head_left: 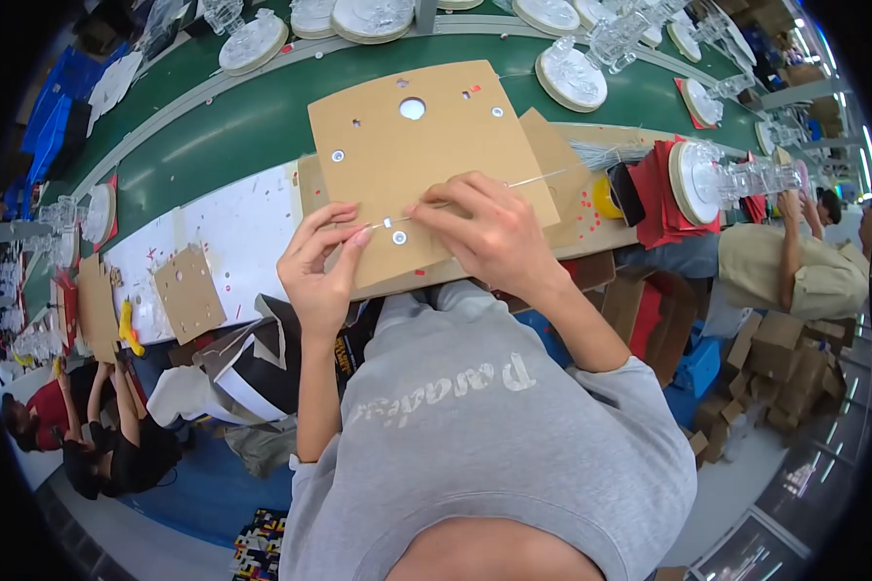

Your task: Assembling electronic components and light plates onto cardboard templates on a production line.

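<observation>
A brown cardboard sheet point(446, 145) lies in front of me, punched with a large round hole, smaller ringed holes and little slots. My left hand point(325, 261) is closed in a pinch near the sheet's front edge, with fingertips on a thin pale wire point(543, 178) beside a small slot point(388, 223). From the other side of that slot, my right hand point(484, 228) pinches the same wire. Its long free end runs out to the right past my knuckles. My fingers cover part of the wire and of the sheet.
A bundle of thin wires point(601, 155), a yellow roll point(606, 198) and red sheets point(654, 198) lie at right. Beyond runs a green conveyor point(233, 121) carrying white round bases with clear parts. Another cardboard piece point(189, 295) lies left. Co-workers stand on both sides.
</observation>
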